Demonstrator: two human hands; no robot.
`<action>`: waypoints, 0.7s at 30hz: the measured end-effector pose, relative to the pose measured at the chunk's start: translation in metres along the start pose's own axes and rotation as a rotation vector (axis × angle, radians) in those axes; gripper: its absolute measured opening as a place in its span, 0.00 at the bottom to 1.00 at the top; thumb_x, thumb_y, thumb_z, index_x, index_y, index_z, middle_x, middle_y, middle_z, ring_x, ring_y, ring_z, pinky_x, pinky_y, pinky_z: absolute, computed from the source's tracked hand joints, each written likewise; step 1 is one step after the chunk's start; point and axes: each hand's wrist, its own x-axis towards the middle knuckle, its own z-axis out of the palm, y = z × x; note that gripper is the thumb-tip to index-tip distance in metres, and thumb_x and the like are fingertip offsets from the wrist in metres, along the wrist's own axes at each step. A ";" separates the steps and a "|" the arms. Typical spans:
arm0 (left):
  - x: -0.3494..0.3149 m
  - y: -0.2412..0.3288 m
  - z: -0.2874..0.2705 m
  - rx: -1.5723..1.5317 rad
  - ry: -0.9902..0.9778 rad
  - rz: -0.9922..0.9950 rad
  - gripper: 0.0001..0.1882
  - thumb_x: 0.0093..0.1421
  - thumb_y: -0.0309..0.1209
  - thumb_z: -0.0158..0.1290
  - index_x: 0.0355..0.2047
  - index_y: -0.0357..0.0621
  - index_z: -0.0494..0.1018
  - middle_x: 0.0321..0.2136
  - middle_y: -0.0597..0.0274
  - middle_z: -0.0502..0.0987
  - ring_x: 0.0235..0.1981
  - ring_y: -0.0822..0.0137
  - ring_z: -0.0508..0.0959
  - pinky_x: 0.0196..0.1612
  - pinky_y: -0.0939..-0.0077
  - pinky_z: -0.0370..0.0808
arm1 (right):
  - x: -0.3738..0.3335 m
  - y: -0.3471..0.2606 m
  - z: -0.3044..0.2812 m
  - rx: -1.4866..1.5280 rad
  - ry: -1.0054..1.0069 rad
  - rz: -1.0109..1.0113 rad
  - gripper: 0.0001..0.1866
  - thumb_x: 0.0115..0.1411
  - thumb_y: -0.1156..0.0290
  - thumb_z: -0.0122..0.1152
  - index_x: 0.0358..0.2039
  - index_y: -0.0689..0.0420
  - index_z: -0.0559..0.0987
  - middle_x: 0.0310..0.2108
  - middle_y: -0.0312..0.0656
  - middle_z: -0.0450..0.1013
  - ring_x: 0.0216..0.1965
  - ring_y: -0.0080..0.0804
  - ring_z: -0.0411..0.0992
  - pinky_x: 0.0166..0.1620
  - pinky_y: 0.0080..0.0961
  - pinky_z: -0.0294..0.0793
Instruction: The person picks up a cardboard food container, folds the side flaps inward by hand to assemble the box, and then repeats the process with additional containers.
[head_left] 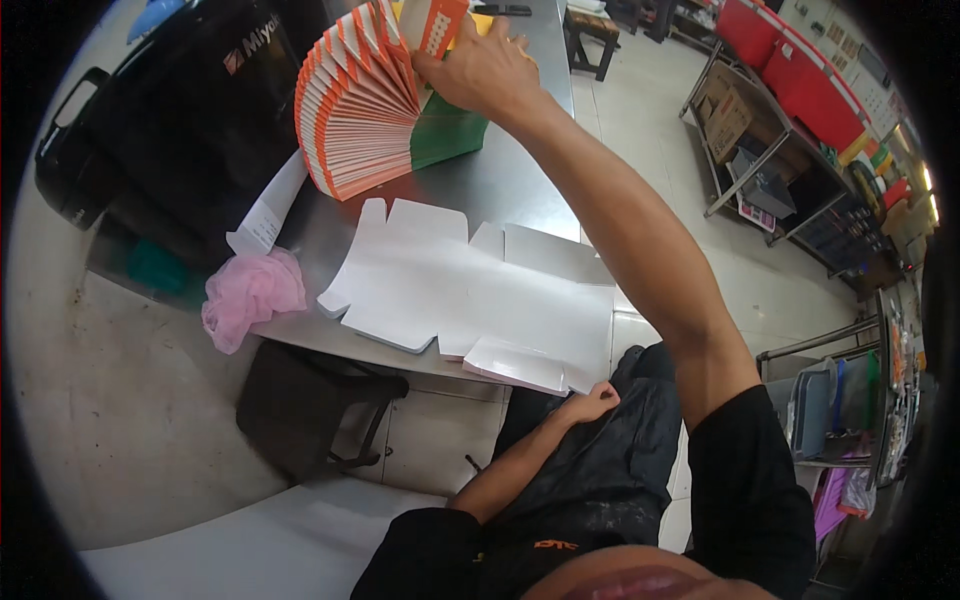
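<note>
My right hand (490, 70) reaches across the table to a fanned stack of flat cartons (350, 110) with orange, white and green edges. Its fingers are closed on an orange-and-white carton (440, 28) at the stack's near right end; the fingertips are partly hidden. My left hand (592, 402) is low over my lap, fingers curled, with nothing seen in it. Just above that hand is the corner of a white unfolded carton (480, 295), which lies blank side up on the table with its flaps spread and its front edge overhanging.
The metal table (535, 195) carries crumpled pink netting (253, 297) and a white paper strip (270, 215) at its left. A large black container (190, 100) stands at the far left. Below is a dark stool (310, 410). Shelving (760, 150) with red boxes stands at right.
</note>
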 end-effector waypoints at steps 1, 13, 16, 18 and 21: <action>0.000 0.001 0.001 0.004 0.015 0.014 0.14 0.56 0.38 0.50 0.33 0.40 0.73 0.31 0.56 0.76 0.34 0.65 0.74 0.40 0.73 0.69 | -0.001 0.005 0.009 -0.002 -0.004 0.007 0.39 0.49 0.39 0.50 0.57 0.48 0.61 0.51 0.62 0.57 0.51 0.68 0.57 0.47 0.51 0.66; 0.010 0.008 0.003 -0.019 -0.002 -0.019 0.15 0.55 0.39 0.50 0.34 0.38 0.73 0.31 0.58 0.76 0.34 0.67 0.74 0.40 0.74 0.69 | -0.013 0.058 0.000 0.075 -0.453 -0.169 0.44 0.50 0.51 0.56 0.60 0.55 0.47 0.58 0.58 0.52 0.55 0.60 0.56 0.56 0.43 0.59; 0.007 -0.003 -0.003 0.024 0.036 -0.022 0.15 0.55 0.39 0.51 0.34 0.38 0.72 0.31 0.58 0.76 0.34 0.67 0.74 0.40 0.75 0.69 | -0.075 0.070 -0.041 -0.095 -0.610 -0.220 0.29 0.50 0.48 0.57 0.49 0.50 0.71 0.43 0.54 0.68 0.49 0.48 0.66 0.47 0.36 0.69; 0.010 0.002 0.001 0.048 0.024 -0.008 0.15 0.55 0.39 0.51 0.34 0.37 0.72 0.31 0.58 0.76 0.34 0.67 0.74 0.40 0.75 0.69 | -0.114 0.092 -0.052 -0.106 -0.608 -0.307 0.27 0.46 0.56 0.64 0.47 0.51 0.73 0.38 0.48 0.72 0.45 0.41 0.69 0.46 0.30 0.69; 0.010 0.004 -0.002 0.038 -0.023 -0.039 0.15 0.55 0.39 0.51 0.34 0.38 0.73 0.30 0.58 0.76 0.34 0.66 0.74 0.40 0.75 0.69 | -0.157 0.092 -0.058 -0.136 -0.588 -0.248 0.24 0.46 0.63 0.64 0.45 0.54 0.74 0.40 0.47 0.71 0.43 0.42 0.69 0.46 0.33 0.68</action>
